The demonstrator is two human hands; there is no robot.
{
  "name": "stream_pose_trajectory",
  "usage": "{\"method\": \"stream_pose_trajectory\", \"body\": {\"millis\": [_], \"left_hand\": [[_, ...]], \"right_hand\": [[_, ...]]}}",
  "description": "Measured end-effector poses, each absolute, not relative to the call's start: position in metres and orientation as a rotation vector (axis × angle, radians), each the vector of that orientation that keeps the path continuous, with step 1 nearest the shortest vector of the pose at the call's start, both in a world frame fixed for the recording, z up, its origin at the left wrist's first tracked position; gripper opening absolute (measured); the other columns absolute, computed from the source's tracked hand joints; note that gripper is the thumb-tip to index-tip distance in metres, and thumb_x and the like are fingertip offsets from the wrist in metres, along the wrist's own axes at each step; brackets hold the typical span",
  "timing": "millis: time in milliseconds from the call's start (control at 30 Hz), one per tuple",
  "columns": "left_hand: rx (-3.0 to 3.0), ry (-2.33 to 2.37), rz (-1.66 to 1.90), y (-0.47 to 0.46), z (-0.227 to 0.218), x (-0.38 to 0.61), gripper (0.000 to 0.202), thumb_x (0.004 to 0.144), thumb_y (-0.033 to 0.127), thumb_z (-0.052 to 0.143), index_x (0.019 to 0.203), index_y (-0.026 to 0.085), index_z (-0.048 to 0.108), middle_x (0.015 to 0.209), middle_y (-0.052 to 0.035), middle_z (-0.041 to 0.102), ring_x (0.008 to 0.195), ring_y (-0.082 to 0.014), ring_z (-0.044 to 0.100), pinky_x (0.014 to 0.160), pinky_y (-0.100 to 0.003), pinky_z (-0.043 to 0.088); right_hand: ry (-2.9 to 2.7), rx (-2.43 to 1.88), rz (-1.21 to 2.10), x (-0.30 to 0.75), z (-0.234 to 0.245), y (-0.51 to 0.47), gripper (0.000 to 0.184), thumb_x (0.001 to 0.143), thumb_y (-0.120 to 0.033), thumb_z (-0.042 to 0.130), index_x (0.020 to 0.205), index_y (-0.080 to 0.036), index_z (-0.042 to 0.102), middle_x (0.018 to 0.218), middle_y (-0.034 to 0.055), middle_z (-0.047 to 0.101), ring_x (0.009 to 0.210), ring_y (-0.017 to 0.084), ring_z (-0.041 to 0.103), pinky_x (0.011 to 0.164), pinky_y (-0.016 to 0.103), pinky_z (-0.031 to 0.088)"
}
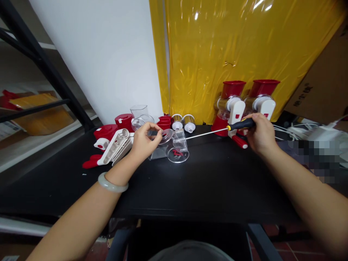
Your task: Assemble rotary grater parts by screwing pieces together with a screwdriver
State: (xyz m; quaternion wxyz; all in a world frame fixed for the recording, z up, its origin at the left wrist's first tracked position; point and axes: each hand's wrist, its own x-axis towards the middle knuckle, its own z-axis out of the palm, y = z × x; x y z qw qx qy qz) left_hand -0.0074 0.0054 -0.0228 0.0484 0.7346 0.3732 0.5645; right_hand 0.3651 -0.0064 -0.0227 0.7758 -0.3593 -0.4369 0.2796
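Note:
My right hand [262, 134] is closed around the black and yellow handle of a screwdriver [208, 133]. Its long metal shaft points left, and the tip is at a clear plastic housing [160, 152] on the black table. Thumb and index finger of my left hand [146, 143] are pinched together at the housing's upper ring; whatever lies between them is too small to make out. Small red and silvery bits [178, 154] show within the housing's round front opening. Left of that hand lie white crank handles [115, 146] with red grips.
Behind stand two drum cutters [243, 38] with metal drums [177, 121], red bases [106, 131] and a clear hopper [139, 112]. Two assembled red-and-white rotary graters [233, 105] stand at the back right, near white cables [288, 131]. A shelf [35, 108] is at left.

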Motion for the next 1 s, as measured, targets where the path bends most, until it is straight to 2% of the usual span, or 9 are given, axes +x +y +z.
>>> {"method": "stream_pose_trajectory", "body": {"millis": [133,300,433,533,633,767,900,1000], "left_hand": [[2.245,1.13,1.728,0.0063,-0.0243,-0.0074,0.009,0.083,0.023,0.068,0.087,0.019,0.061,0.083,-0.0032,0.067,0.082,-0.0168,0.067,0.051,-0.018,0.055],[2.135,1.046,1.76,0.0093,-0.0274,-0.0078,0.031,0.08,0.03,0.079,0.093,0.022,0.052,0.084,-0.0015,0.065,0.082,-0.017,0.069,0.05,-0.018,0.055],[2.192,1.079,1.739,0.0074,-0.0251,-0.0078,0.023,0.083,0.031,0.076,0.095,0.02,0.061,0.085,-0.003,0.069,0.083,-0.0173,0.07,0.05,-0.018,0.054],[2.285,1.11,1.714,0.0044,-0.0219,-0.0078,0.011,0.087,0.029,0.072,0.089,0.019,0.07,0.085,-0.0037,0.074,0.082,-0.0178,0.071,0.055,-0.022,0.056],[2.356,1.131,1.71,0.0037,-0.0208,-0.0084,0.012,0.089,0.03,0.071,0.083,0.02,0.075,0.083,-0.003,0.076,0.079,-0.018,0.071,0.061,-0.025,0.057],[2.42,1.108,1.722,0.0051,-0.0219,-0.0094,0.013,0.092,0.029,0.069,0.089,0.021,0.079,0.089,-0.0037,0.08,0.083,-0.0191,0.073,0.072,-0.03,0.059],[2.397,1.115,1.707,0.0044,-0.0219,-0.0092,0.019,0.094,0.03,0.064,0.101,0.021,0.079,0.096,-0.0057,0.08,0.086,-0.0194,0.074,0.058,-0.024,0.056],[2.395,1.135,1.692,0.0052,-0.0224,-0.0091,0.018,0.094,0.026,0.061,0.099,0.019,0.076,0.094,-0.0058,0.078,0.085,-0.0186,0.072,0.055,-0.022,0.055]], "right_hand": [[-0.968,-0.795,0.594,0.3658,-0.0234,-0.0062,0.021,0.072,-0.037,0.072,0.07,-0.019,0.061,0.059,-0.0031,0.057,0.039,0.008,0.045,0.036,0.02,0.036],[-0.97,-0.798,0.585,0.366,-0.0229,-0.0067,0.024,0.072,-0.04,0.073,0.069,-0.019,0.061,0.061,-0.0024,0.058,0.041,0.008,0.046,0.036,0.02,0.036],[-0.975,-0.796,0.591,0.3654,-0.0229,-0.0071,0.025,0.071,-0.04,0.074,0.069,-0.019,0.061,0.061,-0.0026,0.057,0.042,0.007,0.046,0.036,0.02,0.036],[-0.981,-0.798,0.579,0.3657,-0.0238,-0.0068,0.027,0.074,-0.042,0.074,0.07,-0.018,0.061,0.063,-0.002,0.057,0.043,0.008,0.047,0.037,0.02,0.036],[-0.997,-0.812,0.581,0.3663,-0.0243,-0.0066,0.027,0.078,-0.043,0.072,0.07,-0.019,0.06,0.061,-0.0026,0.057,0.041,0.008,0.045,0.036,0.02,0.037],[-0.991,-0.802,0.581,0.3667,-0.0239,-0.0067,0.026,0.075,-0.041,0.073,0.07,-0.019,0.061,0.06,-0.0027,0.056,0.041,0.008,0.046,0.036,0.019,0.037],[-0.982,-0.785,0.595,0.3666,-0.0238,-0.0061,0.024,0.073,-0.039,0.074,0.07,-0.018,0.061,0.06,-0.0014,0.057,0.041,0.008,0.047,0.037,0.02,0.038],[-0.977,-0.784,0.59,0.367,-0.0244,-0.0053,0.02,0.073,-0.035,0.072,0.069,-0.018,0.062,0.06,-0.0009,0.058,0.041,0.008,0.047,0.036,0.019,0.037]]}}
